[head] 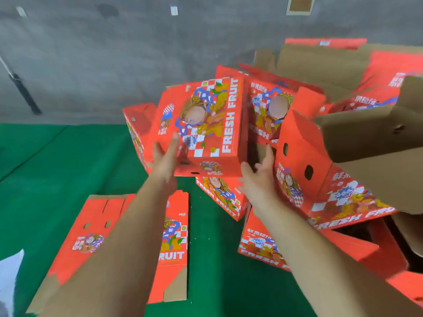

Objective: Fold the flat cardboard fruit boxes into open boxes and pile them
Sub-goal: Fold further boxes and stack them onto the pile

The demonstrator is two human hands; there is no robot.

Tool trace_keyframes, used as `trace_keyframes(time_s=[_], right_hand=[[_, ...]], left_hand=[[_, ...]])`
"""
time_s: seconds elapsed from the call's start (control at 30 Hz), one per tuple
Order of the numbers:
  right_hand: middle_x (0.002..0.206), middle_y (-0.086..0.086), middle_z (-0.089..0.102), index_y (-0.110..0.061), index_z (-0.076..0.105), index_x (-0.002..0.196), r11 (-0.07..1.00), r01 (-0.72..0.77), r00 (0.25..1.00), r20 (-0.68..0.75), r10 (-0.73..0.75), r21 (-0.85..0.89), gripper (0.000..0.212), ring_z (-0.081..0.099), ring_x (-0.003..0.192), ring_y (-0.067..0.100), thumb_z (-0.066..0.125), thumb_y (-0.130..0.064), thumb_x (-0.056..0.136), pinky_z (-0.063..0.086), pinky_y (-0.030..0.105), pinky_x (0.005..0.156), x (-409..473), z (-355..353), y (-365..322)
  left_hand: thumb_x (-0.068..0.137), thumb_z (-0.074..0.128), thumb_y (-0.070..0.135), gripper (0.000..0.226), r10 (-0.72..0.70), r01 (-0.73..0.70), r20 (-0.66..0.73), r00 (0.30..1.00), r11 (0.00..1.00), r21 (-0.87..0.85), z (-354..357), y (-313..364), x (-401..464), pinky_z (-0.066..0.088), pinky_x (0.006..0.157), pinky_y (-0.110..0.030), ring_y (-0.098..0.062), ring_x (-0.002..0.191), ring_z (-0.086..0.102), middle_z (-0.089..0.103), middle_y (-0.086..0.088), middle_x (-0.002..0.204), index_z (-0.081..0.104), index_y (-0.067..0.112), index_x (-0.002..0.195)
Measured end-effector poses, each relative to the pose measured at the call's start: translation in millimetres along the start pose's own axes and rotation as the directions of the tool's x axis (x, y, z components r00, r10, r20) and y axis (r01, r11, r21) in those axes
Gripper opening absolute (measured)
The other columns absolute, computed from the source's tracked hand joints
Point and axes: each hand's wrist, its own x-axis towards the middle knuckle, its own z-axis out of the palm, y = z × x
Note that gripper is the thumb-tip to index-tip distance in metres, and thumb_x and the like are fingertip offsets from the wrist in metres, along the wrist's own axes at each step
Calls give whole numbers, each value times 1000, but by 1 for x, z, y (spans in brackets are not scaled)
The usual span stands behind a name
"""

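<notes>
Bright, even light; wide-angle bending at edges; hands perhaps slightly motion-blurred.

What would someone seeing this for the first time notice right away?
A tilted red box marked FRESH FRUIT sits mid-frame, with the left hand and right hand open at its lower corners. Behind and to the right, a jumbled pile of folded boxes rises against the grey wall. Flat boxes lie on the green floor at lower left.
</notes>
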Motion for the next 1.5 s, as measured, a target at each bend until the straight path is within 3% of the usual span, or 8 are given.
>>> trace_keyframes(time_s=[0.13,0.37,0.53,0.7,0.87,1.03,1.37,1.5], right_hand=[[147,-28,39,-44,11,162,982,125,988,105,-111,-141,92,39,137,-5,65,-17,92,30,36,122,3,3,13],[159,12,28,-22,17,162,965,181,975,-91,-201,-188,92,29,147,19,71,-23,88,27,32,122,20,6,12],[168,7,19,-23,3,164,985,125,983,-122,-140,-122,98,26,151,18,67,-44,92,20,26,121,23,10,8],[141,-5,61,-46,-10,159,979,-79,997,20,76,187,98,71,106,25,65,-40,97,60,56,90,16,20,-14],[160,-10,41,-41,6,160,944,76,996,22,-88,320,98,51,139,16,59,7,94,45,54,112,-2,26,-34],[153,-9,44,-37,20,156,963,108,994,-49,-98,246,93,53,129,-1,72,-3,88,47,44,112,-16,17,-22],[134,-3,48,-59,39,120,991,110,991,68,-115,69,58,57,125,20,68,-28,79,51,34,101,-42,18,25],[124,-6,59,-42,48,122,993,26,981,194,-2,-118,48,59,113,15,57,-18,81,49,35,97,-69,27,58]], left_hand=[[61,77,68,102,48,-7,-133,990,956,294,-9,-29,8,40,111,-35,-22,122,54,46,-4,139,38,40,151],[93,74,25,35,142,-175,-240,960,977,-120,-6,-47,-3,51,104,-44,-13,95,66,69,0,109,59,12,121],[87,65,24,18,458,-467,-221,861,884,13,16,4,-29,49,95,-41,-11,89,59,62,7,93,57,20,103],[88,61,34,35,730,-700,159,665,535,473,66,52,-54,44,104,-39,-16,110,51,64,15,104,59,28,123],[96,60,9,45,535,-870,710,458,434,234,120,56,-53,53,97,-42,-17,100,67,69,-1,107,52,10,140],[92,62,13,52,506,-913,773,382,82,399,112,30,-41,22,123,-52,-22,125,53,61,-4,128,53,12,143],[90,63,14,29,795,-785,281,538,350,511,39,-46,-94,35,106,-34,-16,120,55,62,8,120,66,19,118],[91,60,16,25,610,-546,93,787,618,567,-8,-111,-113,40,102,-37,-18,114,57,64,5,115,67,13,115]])
